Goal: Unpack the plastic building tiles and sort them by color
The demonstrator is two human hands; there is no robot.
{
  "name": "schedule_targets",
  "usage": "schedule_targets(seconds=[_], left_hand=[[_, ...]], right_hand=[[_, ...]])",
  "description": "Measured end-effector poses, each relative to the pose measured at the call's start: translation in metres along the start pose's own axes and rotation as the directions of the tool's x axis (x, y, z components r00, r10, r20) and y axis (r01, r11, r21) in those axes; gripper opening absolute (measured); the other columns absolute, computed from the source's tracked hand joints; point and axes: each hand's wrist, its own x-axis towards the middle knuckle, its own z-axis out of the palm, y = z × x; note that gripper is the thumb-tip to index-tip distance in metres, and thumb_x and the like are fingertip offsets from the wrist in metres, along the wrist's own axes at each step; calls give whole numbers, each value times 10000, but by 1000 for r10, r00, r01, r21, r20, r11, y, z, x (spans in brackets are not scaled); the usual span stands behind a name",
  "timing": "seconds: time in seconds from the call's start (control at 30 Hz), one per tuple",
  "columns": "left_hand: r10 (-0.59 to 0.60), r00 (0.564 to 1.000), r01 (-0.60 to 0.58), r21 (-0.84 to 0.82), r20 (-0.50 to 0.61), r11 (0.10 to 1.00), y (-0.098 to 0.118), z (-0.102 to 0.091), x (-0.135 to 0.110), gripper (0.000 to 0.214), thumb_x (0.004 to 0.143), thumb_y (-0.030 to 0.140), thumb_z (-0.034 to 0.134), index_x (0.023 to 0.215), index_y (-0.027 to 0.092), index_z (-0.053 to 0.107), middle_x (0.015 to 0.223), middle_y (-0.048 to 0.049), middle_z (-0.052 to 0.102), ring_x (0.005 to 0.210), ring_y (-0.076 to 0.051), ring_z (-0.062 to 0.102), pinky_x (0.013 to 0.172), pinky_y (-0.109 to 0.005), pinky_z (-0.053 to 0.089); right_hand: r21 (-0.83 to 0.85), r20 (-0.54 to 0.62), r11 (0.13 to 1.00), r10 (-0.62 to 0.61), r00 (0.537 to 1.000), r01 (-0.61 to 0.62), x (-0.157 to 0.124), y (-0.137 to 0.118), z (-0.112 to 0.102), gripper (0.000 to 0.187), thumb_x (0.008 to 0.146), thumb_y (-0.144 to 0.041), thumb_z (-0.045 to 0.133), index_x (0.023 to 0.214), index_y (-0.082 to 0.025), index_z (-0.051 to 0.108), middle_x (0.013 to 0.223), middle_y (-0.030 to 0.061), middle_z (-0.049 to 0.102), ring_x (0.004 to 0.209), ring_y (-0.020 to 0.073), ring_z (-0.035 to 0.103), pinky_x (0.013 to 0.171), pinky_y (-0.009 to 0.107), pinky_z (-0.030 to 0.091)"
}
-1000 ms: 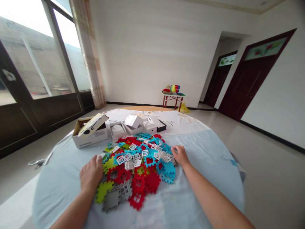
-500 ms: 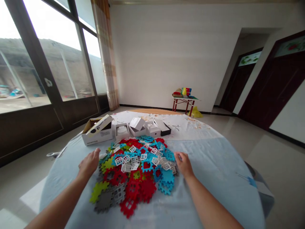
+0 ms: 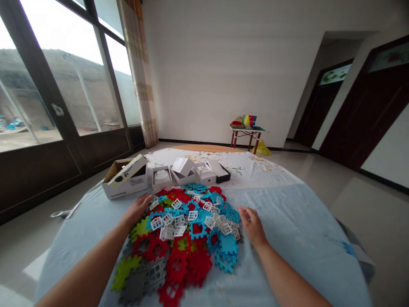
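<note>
The left hand (image 3: 138, 209) reaches out flat along the heap's far left edge, palm down, fingers straight and together, gripping nothing that I can see. The right hand (image 3: 254, 224) sits just beside the heap's right edge with its fingers loosely curled; whether anything is tucked inside them, I can't tell. Between the two lies the heap of plastic pieces (image 3: 184, 232), flat and notched along their edges, spread in the middle of the near part of the surface. White window-like pieces (image 3: 179, 221) lie scattered on top, with blue pieces (image 3: 228, 244) toward the right, red pieces (image 3: 198, 264) at the near middle, and lime pieces (image 3: 128, 267) and grey pieces (image 3: 134, 285) toward the near left. Behind the heap stands a row of boxes: a larger carton (image 3: 126, 187) at the left with its lid (image 3: 129, 168) tilted across the opening, then small white boxes (image 3: 161, 181) and a black box (image 3: 225, 175) at the right end. A pale blue cloth (image 3: 287, 230) covers the near part of the surface (image 3: 204, 148), whose orange far edge shows bare. Beyond, a low stand (image 3: 246, 129) by the wall carries a colourful packet (image 3: 249, 120), and a yellow bag (image 3: 262, 149) rests on the floor beside it.
</note>
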Motion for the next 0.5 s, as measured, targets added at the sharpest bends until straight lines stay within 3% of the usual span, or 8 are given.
schedule_targets(seconds=[0.2, 0.37, 0.5], left_hand=[[8, 1000, -8, -91, 5, 996, 11, 15, 4, 664, 769, 592, 326, 1162, 127, 591, 1310, -111, 495, 1243, -228, 397, 1063, -339, 239], [2, 1000, -3, -163, -6, 987, 29, 18, -1, 642, 758, 591, 353, 1123, 135, 621, 1247, -90, 557, 1196, -252, 448, 1031, -347, 305], [3, 1000, -4, -218, -3, 976, 53, 24, -9, 626, 762, 598, 343, 1087, 155, 644, 1139, -71, 631, 1096, -265, 528, 967, -360, 382]], right_hand=[[152, 89, 976, 142, 986, -154, 13, -2, -13, 457, 774, -573, 472, 894, -178, 669, 964, 102, 677, 924, 237, 611, 813, 345, 477], [188, 32, 968, 166, 986, -169, 18, -2, -29, 459, 754, -571, 495, 898, -173, 672, 993, 111, 672, 918, 248, 614, 825, 361, 481], [189, 58, 967, 160, 985, -169, 14, 4, -27, 451, 764, -563, 489, 902, -171, 664, 977, 113, 671, 951, 250, 602, 847, 365, 470]])
